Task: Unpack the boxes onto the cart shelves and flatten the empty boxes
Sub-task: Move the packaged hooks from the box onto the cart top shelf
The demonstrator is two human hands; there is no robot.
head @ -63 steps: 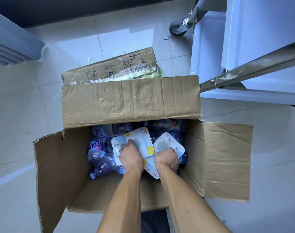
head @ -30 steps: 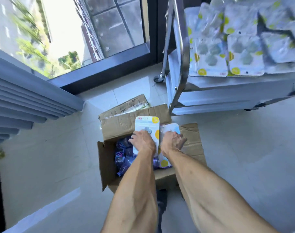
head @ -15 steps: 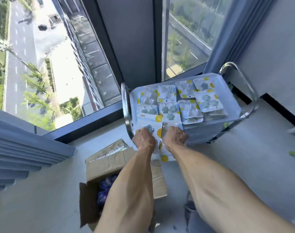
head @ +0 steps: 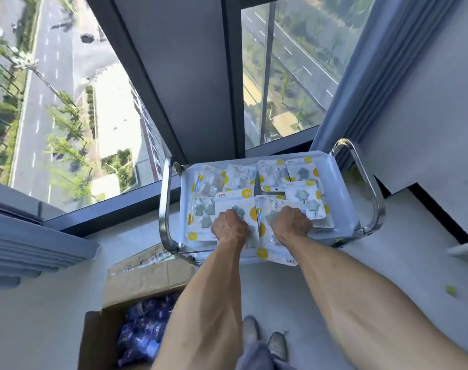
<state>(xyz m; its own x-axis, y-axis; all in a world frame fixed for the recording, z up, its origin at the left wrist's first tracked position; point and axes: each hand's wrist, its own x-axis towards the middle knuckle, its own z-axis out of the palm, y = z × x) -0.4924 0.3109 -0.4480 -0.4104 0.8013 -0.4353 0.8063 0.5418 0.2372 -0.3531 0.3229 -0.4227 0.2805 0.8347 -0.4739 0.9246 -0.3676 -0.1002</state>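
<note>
White blister packs, dotted yellow, covered the cart's top shelf [head: 337,166]. Both hands reached over its near edge. At 9 o'clock the left hand [head: 229,227] gripped one blister pack [head: 229,200], fingers curled round it. At 3 o'clock the right hand [head: 291,222] gripped a second pack [head: 274,248], which overhung the shelf edge. At 7 o'clock on the floor stood the open cardboard box [head: 142,281], purple bottles [head: 144,332] inside.

White blister packs [head: 235,206] with yellow dots and grey-blue shapes, pale blue cart shelf [head: 339,188], brown cardboard box [head: 144,284], purple-blue bottles [head: 144,329]
</note>
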